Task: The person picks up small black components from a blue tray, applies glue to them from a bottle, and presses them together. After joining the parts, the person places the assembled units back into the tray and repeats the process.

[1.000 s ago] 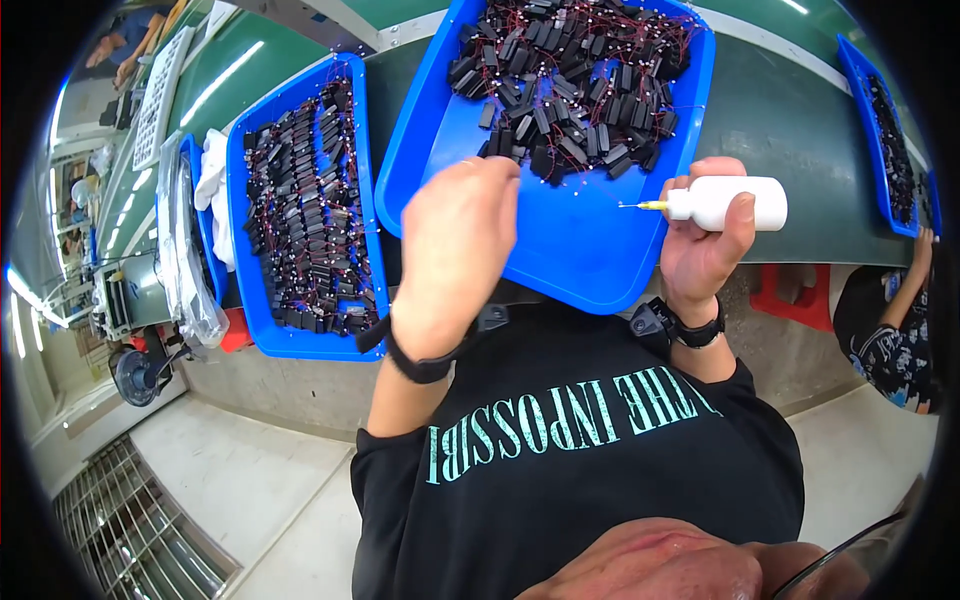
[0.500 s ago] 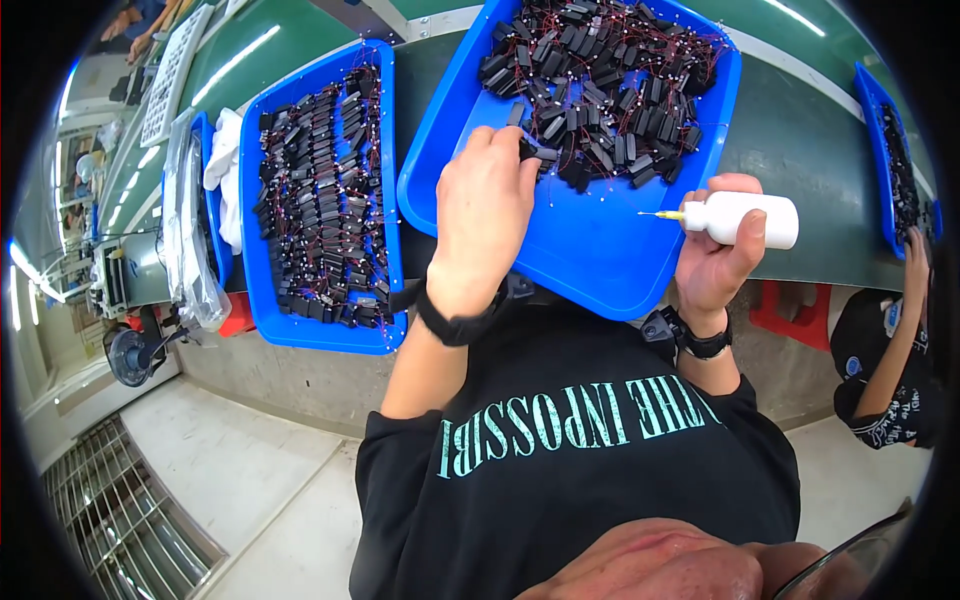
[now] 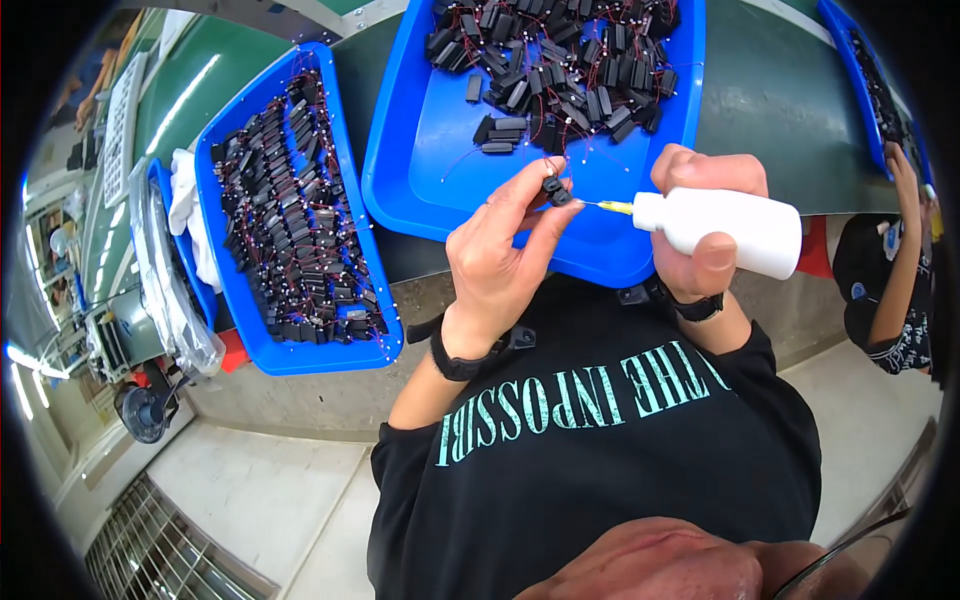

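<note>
Between the thumb and fingers of my left hand point(image 3: 490, 255), a small black rectangular part point(image 3: 556, 191) is pinched above the near side of a blue tray point(image 3: 415, 150). My right hand point(image 3: 690, 275) is wrapped round a white squeeze bottle point(image 3: 745, 232), tilted nearly flat with its yellow needle tip point(image 3: 615, 207) pointing left. The thin needle's end meets or almost meets the black part; I cannot tell which. Farther back in the same tray lies a heap of similar black parts point(image 3: 610, 75) with thin red wires.
To the left stands a second blue tray point(image 3: 310, 362) packed with rows of black wired parts. Beyond it lie clear plastic bags point(image 3: 175, 290) and a white cloth point(image 3: 190, 210). At the far right, another person's arm point(image 3: 903, 230) reaches to a blue tray point(image 3: 868, 100).
My left hand has come away from the heap toward me, now with a black part in its fingers. The bottle's needle has moved left, up to that part. The view has shifted slightly.
</note>
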Demonstrator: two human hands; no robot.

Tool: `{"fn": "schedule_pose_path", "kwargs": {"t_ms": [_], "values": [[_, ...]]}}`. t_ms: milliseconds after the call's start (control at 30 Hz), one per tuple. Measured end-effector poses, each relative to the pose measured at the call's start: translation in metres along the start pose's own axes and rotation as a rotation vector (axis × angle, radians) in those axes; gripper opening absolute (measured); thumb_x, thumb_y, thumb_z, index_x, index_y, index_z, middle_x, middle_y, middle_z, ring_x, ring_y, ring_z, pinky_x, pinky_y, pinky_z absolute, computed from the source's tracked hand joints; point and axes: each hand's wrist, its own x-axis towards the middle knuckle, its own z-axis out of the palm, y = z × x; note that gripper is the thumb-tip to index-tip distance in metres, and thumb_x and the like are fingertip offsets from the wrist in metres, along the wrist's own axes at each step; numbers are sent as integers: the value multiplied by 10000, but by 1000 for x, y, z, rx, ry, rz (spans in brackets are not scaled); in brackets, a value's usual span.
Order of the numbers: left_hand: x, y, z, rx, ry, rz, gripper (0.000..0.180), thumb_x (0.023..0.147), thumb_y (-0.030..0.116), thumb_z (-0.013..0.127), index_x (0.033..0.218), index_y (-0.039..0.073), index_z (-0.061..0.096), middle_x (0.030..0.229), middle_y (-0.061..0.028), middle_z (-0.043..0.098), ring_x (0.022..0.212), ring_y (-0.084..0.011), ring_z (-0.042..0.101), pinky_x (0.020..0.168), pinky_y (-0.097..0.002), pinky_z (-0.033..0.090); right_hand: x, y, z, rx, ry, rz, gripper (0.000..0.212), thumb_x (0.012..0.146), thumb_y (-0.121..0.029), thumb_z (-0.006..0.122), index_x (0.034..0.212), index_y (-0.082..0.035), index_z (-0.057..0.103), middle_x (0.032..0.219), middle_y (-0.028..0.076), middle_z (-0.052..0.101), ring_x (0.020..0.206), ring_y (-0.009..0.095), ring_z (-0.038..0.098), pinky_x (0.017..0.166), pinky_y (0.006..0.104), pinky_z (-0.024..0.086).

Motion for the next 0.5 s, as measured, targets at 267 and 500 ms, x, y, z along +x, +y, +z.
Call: {"fn": "schedule_pose_path", "kwargs": {"t_ms": [267, 500], "values": [[-2, -3, -2, 25, 18, 70, 415, 745, -19, 757, 1142, 16, 638, 1006, -128, 698, 806, -172, 704, 668, -270, 573, -1, 0, 7, -42, 11, 71, 510, 845, -518, 607, 952, -30, 506, 651, 37, 450, 544, 119, 385, 530, 284, 315], [-1, -3, -3, 23, 8, 67, 411, 744, -15, 758, 1136, 16, 641, 1002, -129, 698, 797, -175, 705, 650, -271, 572, -1, 1, 10, -84, 17, 62, 510, 844, -509, 619, 951, -22, 510, 703, 63, 514, 563, 126, 438, 551, 280, 353]]}}
